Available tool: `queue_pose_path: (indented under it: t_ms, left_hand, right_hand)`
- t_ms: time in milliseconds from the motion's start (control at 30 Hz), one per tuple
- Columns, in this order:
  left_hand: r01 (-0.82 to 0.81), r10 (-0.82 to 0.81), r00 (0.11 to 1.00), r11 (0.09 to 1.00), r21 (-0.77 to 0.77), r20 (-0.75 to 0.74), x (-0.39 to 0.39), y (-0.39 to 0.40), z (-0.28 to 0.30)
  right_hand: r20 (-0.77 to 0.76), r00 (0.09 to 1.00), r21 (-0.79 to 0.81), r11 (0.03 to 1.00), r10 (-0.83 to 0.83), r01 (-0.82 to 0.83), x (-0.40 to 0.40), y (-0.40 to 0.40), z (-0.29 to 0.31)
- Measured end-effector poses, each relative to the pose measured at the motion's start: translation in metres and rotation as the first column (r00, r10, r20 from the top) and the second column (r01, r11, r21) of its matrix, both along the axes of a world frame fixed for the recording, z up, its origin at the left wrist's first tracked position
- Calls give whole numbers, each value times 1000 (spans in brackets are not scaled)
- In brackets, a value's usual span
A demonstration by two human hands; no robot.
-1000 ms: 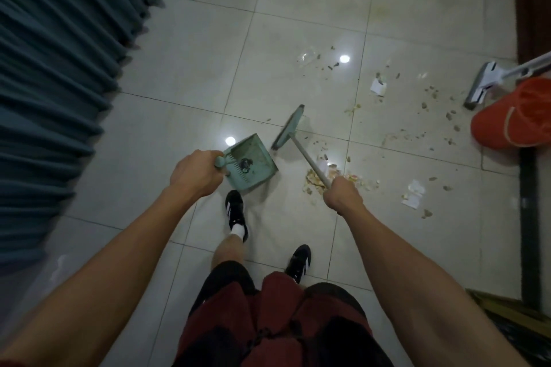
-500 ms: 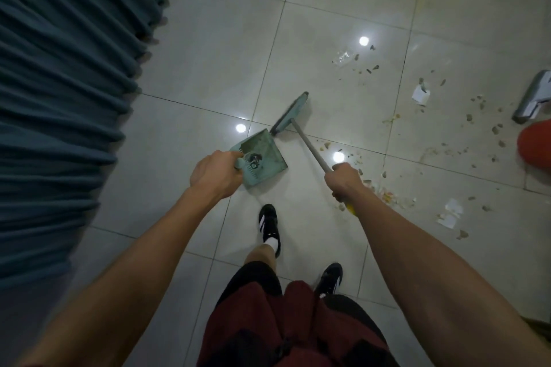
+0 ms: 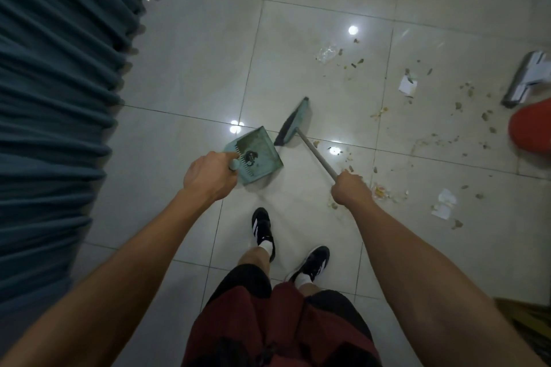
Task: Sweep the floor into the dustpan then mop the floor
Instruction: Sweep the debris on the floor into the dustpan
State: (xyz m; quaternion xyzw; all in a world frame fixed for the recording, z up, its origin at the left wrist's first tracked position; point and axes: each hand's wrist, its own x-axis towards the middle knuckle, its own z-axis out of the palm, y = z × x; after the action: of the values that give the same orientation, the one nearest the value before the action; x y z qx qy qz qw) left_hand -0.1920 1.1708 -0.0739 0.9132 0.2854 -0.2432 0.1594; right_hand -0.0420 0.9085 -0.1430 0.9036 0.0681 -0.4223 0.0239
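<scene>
My left hand [image 3: 208, 176] grips the handle of a teal dustpan [image 3: 259, 155], held just above the pale tiled floor with a dark scrap inside it. My right hand [image 3: 351, 189] is closed around the grey handle of a teal broom [image 3: 293, 122]. The broom's head lies just right of the dustpan's far corner. Crumbs and scraps [image 3: 384, 189] lie scattered over the tiles to the right of the broom, with torn white paper pieces [image 3: 444, 202] among them.
Dark blue curtains [image 3: 59, 98] hang along the left. A red bucket [image 3: 530, 128] and a white mop head [image 3: 527, 77] sit at the right edge. My two feet in black shoes [image 3: 264, 229] stand just behind the dustpan. A wooden edge [image 3: 524, 316] shows at bottom right.
The view has shifted left, towards the curtains. Both hands keep their grip. The dustpan has turned slightly and the broom head still sits beside it.
</scene>
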Motion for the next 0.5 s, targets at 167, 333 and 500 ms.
queue_pose_path:
  t_ms: [167, 333, 500]
  left_hand:
    - [78, -78, 997, 997, 12, -4, 21, -54, 3]
    - [166, -166, 986, 986, 29, -9, 46, -107, 8]
    - [232, -232, 973, 972, 45, 7, 68, -160, 14]
  right_hand:
    - [-7, 999, -17, 999, -47, 47, -1, -75, 11]
    - [13, 994, -71, 991, -112, 113, -3, -152, 21]
    - [63, 982, -97, 978, -180, 186, -10, -214, 28]
